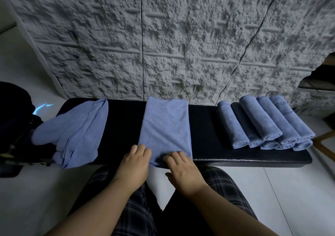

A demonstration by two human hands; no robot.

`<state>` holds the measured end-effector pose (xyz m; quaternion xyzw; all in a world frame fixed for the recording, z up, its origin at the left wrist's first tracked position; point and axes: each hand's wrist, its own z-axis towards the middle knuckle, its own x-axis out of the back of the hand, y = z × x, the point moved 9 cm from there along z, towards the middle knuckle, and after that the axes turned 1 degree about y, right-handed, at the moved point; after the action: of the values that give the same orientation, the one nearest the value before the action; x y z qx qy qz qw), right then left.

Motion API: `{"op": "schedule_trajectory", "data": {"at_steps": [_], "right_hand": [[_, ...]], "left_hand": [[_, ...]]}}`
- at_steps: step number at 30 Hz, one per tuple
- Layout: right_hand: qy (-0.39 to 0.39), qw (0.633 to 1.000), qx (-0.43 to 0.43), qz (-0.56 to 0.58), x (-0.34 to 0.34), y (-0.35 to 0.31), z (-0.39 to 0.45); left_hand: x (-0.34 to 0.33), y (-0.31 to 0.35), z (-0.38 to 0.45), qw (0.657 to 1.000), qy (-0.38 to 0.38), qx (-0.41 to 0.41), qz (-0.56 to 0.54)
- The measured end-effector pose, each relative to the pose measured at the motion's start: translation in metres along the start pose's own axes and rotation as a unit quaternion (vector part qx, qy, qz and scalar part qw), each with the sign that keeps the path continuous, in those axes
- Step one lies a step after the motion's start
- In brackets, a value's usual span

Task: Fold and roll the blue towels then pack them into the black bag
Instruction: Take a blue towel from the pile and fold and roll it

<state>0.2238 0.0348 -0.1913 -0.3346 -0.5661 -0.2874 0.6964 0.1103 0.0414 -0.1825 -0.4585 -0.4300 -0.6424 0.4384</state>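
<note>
A blue towel, folded into a long strip, lies across the middle of the black bench. My left hand rests at its near left corner and my right hand lies on its near edge, fingers bent over the cloth. Several rolled blue towels are stacked at the bench's right end. A loose pile of unfolded blue towels hangs over the left end. The black bag stands on the floor at the far left, partly cut off.
A rough grey textured wall rises directly behind the bench. White tiled floor surrounds it. My knees in dark plaid trousers sit under my arms. A wooden piece shows at the right edge.
</note>
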Motion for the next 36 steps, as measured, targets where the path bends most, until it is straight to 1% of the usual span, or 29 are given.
{"op": "schedule_trajectory", "data": {"at_steps": [2, 5, 9, 11, 13, 15, 18, 20, 23, 26, 30, 32, 35, 36], "right_hand": [[0.009, 0.999, -0.012, -0.028, 0.000, 0.001, 0.002], [0.069, 0.995, -0.039, -0.065, 0.006, 0.008, 0.001], [0.073, 0.991, -0.084, -0.072, 0.014, 0.028, -0.004], [0.069, 0.991, -0.100, -0.051, 0.017, 0.037, -0.008], [0.049, 0.988, -0.144, -0.013, 0.017, 0.048, -0.012], [0.052, 0.985, -0.161, 0.019, 0.017, 0.055, -0.015], [0.048, 0.978, -0.195, 0.054, 0.016, 0.067, -0.015], [0.053, 0.967, -0.228, 0.101, 0.015, 0.073, -0.016], [0.060, 0.950, -0.267, 0.153, 0.011, 0.079, -0.017], [0.051, 0.938, -0.296, 0.173, 0.004, 0.085, -0.020], [0.052, 0.929, -0.319, 0.178, 0.003, 0.089, -0.020], [0.075, 0.931, -0.315, 0.168, 0.011, 0.086, -0.020], [0.149, 0.949, -0.254, 0.113, 0.027, 0.076, -0.020], [0.164, 0.953, -0.231, 0.107, 0.030, 0.073, -0.018]], "left_hand": [[0.002, -0.007, -0.001, 0.998, 0.006, 0.029, -0.052], [0.001, -0.023, -0.003, 0.986, 0.013, 0.088, -0.138], [-0.002, -0.032, -0.002, 0.972, 0.000, 0.122, -0.203], [-0.003, -0.038, -0.003, 0.963, -0.001, 0.143, -0.230], [-0.006, -0.043, -0.004, 0.955, -0.008, 0.159, -0.251], [-0.010, -0.045, -0.005, 0.949, -0.022, 0.169, -0.266], [-0.013, -0.047, -0.005, 0.944, -0.029, 0.183, -0.274], [-0.012, -0.046, -0.005, 0.944, -0.027, 0.187, -0.269], [-0.008, -0.047, -0.004, 0.940, -0.005, 0.201, -0.275], [-0.005, -0.050, -0.004, 0.933, 0.017, 0.216, -0.289], [0.003, -0.048, -0.004, 0.941, 0.045, 0.202, -0.269], [0.009, -0.049, -0.004, 0.948, 0.065, 0.199, -0.240], [0.011, -0.044, -0.002, 0.962, 0.068, 0.161, -0.209], [0.011, -0.042, -0.002, 0.965, 0.065, 0.148, -0.205]]}}
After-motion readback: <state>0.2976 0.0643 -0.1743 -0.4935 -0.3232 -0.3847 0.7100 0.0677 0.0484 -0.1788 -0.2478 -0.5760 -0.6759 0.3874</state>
